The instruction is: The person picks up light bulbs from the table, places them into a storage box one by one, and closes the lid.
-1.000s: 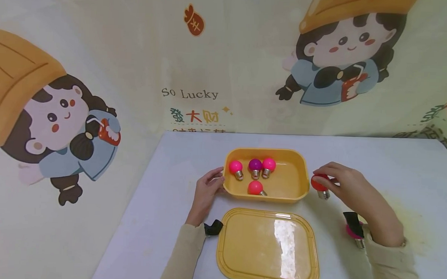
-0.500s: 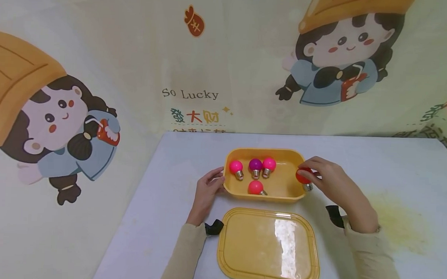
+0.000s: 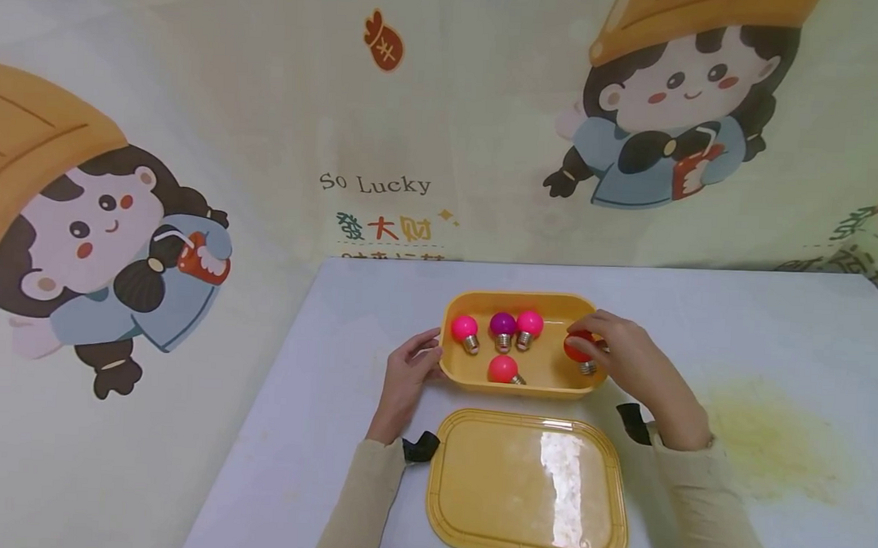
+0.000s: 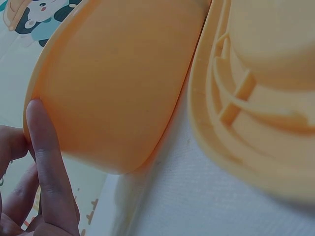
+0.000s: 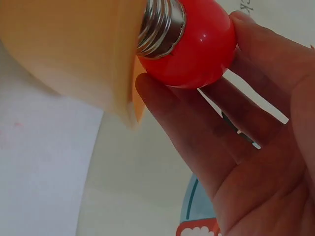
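Note:
A red light bulb [image 3: 578, 346] with a silver screw base is pinched in my right hand [image 3: 630, 360], at the right end of the yellow box [image 3: 552, 391]. In the right wrist view, fingers and thumb are round the bulb's red globe [image 5: 206, 49], and its base lies partly behind the box's rim. At the box's left end, my left hand [image 3: 403, 383] holds the edge; the left wrist view shows a fingertip [image 4: 37, 110] against the outer wall. Inside lie a purple bulb [image 3: 503, 323] and several pink ones, such as the leftmost bulb [image 3: 464, 327].
A yellow lid [image 3: 525, 490] lies on the white table [image 3: 269, 463] just in front of the box. Black straps hang at both wrists. A printed cloth [image 3: 489, 145] covers the wall behind the table's back edge.
My right hand has carried the red bulb leftward from beside the box to its right end. A pink bulb by the right wrist is now out of sight. The left hand stays put.

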Demonstrator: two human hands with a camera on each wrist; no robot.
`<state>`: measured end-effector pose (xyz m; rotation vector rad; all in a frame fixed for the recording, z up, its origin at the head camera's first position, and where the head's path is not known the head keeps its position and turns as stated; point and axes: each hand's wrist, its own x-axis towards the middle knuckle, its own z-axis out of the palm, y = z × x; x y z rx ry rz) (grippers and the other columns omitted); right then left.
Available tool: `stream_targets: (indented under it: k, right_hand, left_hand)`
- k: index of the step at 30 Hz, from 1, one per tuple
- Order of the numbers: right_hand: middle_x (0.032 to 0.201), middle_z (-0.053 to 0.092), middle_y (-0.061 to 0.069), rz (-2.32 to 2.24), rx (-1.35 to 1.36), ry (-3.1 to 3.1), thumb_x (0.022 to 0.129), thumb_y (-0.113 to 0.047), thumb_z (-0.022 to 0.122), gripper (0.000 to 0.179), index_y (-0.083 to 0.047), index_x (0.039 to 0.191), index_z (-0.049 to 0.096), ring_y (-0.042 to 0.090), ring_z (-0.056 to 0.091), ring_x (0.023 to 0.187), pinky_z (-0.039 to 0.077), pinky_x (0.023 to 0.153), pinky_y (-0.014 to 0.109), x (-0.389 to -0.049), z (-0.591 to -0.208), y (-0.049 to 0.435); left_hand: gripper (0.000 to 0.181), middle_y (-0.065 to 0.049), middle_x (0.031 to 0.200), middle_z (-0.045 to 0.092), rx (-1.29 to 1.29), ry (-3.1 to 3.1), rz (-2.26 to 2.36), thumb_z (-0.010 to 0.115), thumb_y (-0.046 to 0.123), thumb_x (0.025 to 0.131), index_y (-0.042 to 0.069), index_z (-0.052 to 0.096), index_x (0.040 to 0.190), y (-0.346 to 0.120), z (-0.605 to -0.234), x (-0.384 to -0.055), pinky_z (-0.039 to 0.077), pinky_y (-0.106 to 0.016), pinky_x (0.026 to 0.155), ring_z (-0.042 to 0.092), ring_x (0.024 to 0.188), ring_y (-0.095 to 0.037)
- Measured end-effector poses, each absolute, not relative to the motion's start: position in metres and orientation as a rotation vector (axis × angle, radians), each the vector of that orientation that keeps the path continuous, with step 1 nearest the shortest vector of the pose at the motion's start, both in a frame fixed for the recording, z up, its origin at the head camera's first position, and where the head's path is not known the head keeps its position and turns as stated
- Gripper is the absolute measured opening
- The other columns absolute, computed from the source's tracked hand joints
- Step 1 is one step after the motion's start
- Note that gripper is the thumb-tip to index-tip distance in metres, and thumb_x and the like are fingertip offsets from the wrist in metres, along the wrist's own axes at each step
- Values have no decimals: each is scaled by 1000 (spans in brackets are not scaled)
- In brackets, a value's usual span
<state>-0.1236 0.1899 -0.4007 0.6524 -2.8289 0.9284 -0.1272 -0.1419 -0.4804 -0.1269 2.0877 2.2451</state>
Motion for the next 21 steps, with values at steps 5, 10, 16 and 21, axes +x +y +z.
stream_targets:
  k: [5, 10, 16, 21]
  right_hand:
    - [96, 68, 12, 949, 611, -2903, 88, -12, 74, 20, -1, 105, 72, 28, 62, 87, 60, 79, 46, -129, -404, 179]
    - [97, 70, 12, 927, 600, -2956, 90, -13, 73, 20, -1, 106, 72, 29, 62, 90, 59, 83, 48, -137, -410, 170]
    - [97, 71, 10, 932, 610, -2969, 89, -15, 74, 20, -2, 106, 74, 26, 63, 90, 59, 84, 45, -144, -419, 163]
    - [91, 71, 6, 940, 664, -2923, 89, -18, 75, 19, -4, 101, 74, 22, 63, 85, 60, 81, 42, -147, -426, 157]
  left_hand:
    - [33, -13, 117, 58, -127, 2086, 2246, 67, 13, 95, 12, 65, 128, -142, -481, -128, 60, -27, 73, 66, 93, -23]
    - [35, -15, 118, 58, -122, 2083, 2255, 67, 14, 95, 9, 64, 129, -142, -481, -128, 60, -27, 71, 66, 89, -21]
    - [35, -11, 112, 56, -97, 2043, 2293, 66, 10, 95, 5, 64, 130, -141, -482, -129, 60, -27, 68, 64, 82, -18]
    - [35, -9, 111, 57, -105, 2062, 2283, 67, 10, 95, 6, 64, 129, -142, -482, -129, 60, -27, 68, 65, 83, -18]
